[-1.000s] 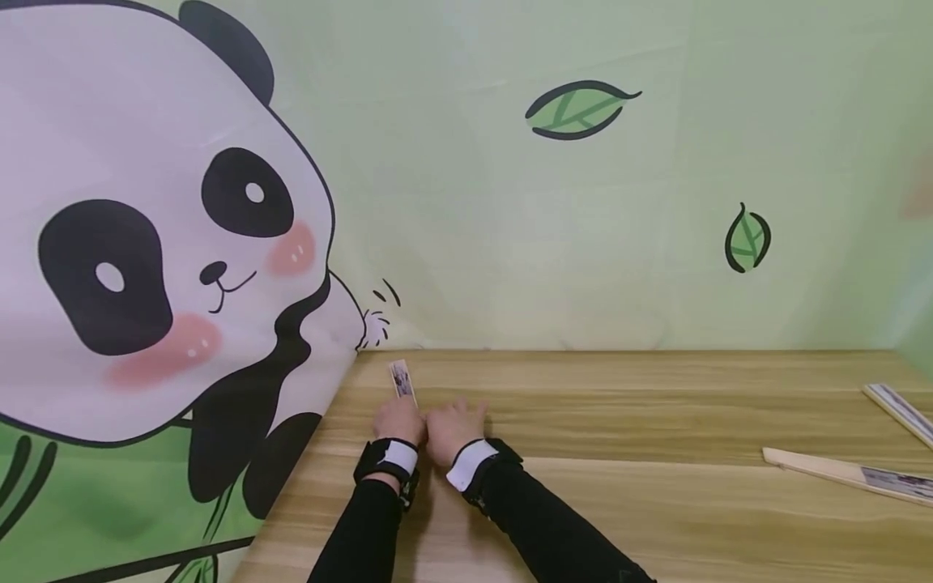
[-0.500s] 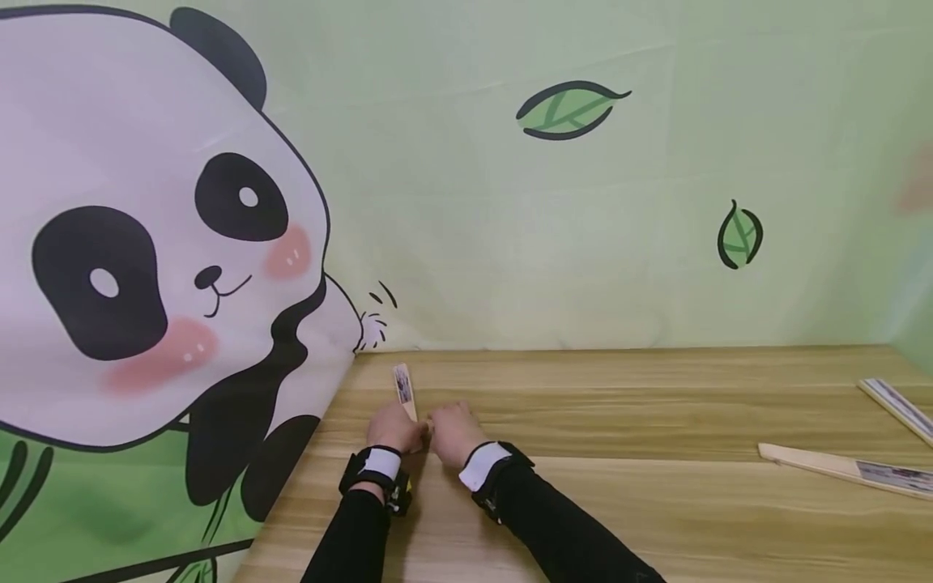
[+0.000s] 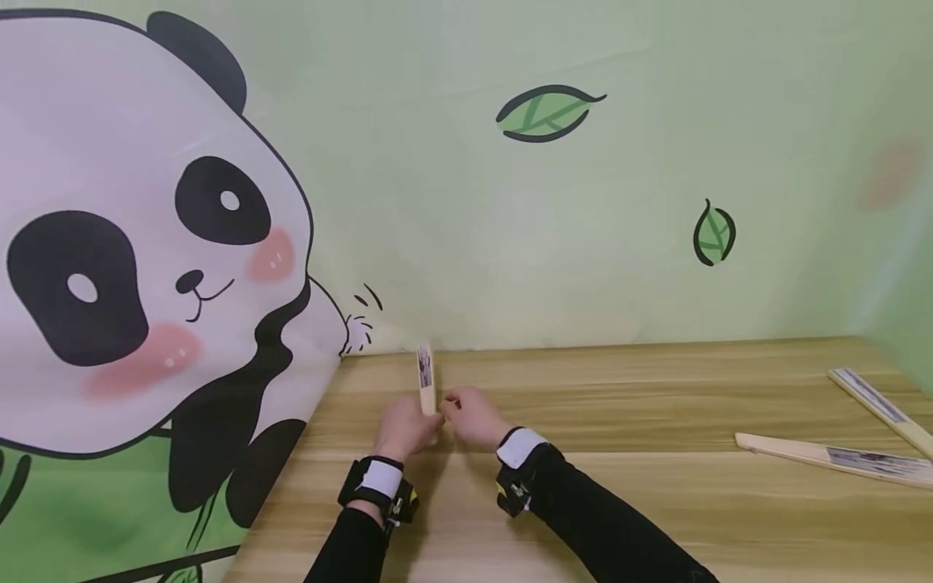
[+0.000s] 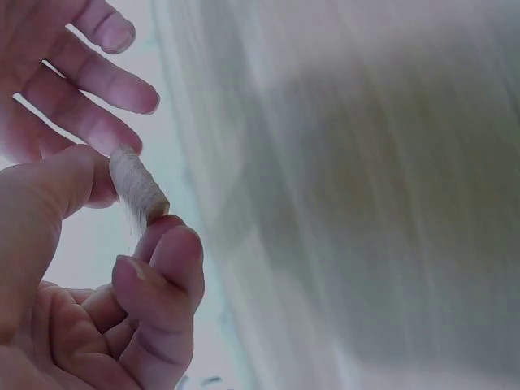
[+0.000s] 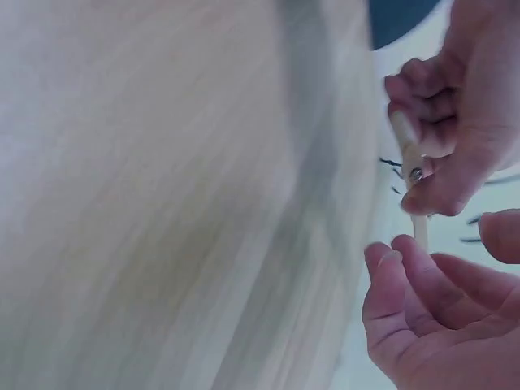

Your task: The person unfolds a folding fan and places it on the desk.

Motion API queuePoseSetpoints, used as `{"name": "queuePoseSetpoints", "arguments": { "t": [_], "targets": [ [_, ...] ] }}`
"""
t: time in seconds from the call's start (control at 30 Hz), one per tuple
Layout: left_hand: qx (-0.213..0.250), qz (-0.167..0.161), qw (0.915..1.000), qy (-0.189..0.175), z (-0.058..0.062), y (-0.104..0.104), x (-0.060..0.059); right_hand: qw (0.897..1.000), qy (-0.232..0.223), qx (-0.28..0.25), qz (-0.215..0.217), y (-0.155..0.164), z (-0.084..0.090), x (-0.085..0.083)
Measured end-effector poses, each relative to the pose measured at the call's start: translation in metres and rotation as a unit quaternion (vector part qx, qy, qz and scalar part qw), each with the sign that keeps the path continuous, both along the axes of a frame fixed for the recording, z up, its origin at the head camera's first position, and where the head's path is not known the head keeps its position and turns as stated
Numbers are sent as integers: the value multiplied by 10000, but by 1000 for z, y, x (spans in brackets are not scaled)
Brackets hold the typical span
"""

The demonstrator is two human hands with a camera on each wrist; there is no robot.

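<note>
A folded hand fan (image 3: 426,376), pale wood with a dark printed strip, stands upright in my left hand (image 3: 403,427). In the left wrist view the left thumb and curled fingers pinch the fan's wooden end (image 4: 140,185). Its small metal rivet (image 5: 416,175) shows in the right wrist view, beside the left thumb. Close by on the right is my right hand (image 3: 472,417); its fingers (image 5: 386,280) are loosely bent near the fan and its thumb stands apart. I cannot tell whether a right fingertip touches the fan.
Two more folded fans, a nearer one (image 3: 790,448) and a farther one (image 3: 867,397), lie on the wood-grain table (image 3: 619,518) at the right. A green backdrop (image 3: 408,162) with a printed panda borders the table at the back and left.
Both hands have drawn slightly apart, the right one moving rightward. The fan in my left hand has tipped up from a left lean to nearly upright. The head view has turned slightly right.
</note>
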State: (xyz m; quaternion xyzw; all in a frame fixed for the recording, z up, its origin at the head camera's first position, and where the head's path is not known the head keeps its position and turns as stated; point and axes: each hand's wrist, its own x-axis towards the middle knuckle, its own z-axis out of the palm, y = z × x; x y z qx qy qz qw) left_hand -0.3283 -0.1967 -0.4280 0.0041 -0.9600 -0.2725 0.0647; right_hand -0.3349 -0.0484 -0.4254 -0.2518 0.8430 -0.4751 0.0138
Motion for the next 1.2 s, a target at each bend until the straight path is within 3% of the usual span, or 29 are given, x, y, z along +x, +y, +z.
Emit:
{"name": "queuePoseSetpoints", "arguments": {
  "t": [0.13, 0.33, 0.53, 0.73, 0.9, 1.0, 1.2],
  "targets": [
    [247, -206, 9994, 89, 5, 19, 5, 9948, -774, -665, 72, 19, 4, 6],
    [528, -587, 9967, 206, 15, 62, 10, 9814, -1403, -1236, -445, 57, 5, 11],
    [574, -1041, 9917, 481, 26, 107, 19, 9695, -1416, -1722, -1023, 103, 11, 20],
    [802, -1528, 9825, 704, 23, 145, 30, 9633, -1443, -1991, -1072, 148, 10, 33],
    [981, -1830, 9757, 705, 24, 175, 38, 9535, -1436, -2180, -1507, 176, 8, 43],
    [1060, -1934, 9732, 647, 26, 188, 44, 9496, -1422, -2270, -1628, 187, 9, 48],
    [1370, -1913, 9671, 968, 35, 208, 49, 9407, -1641, -2589, -1452, 206, 21, 50]
  ]
}}
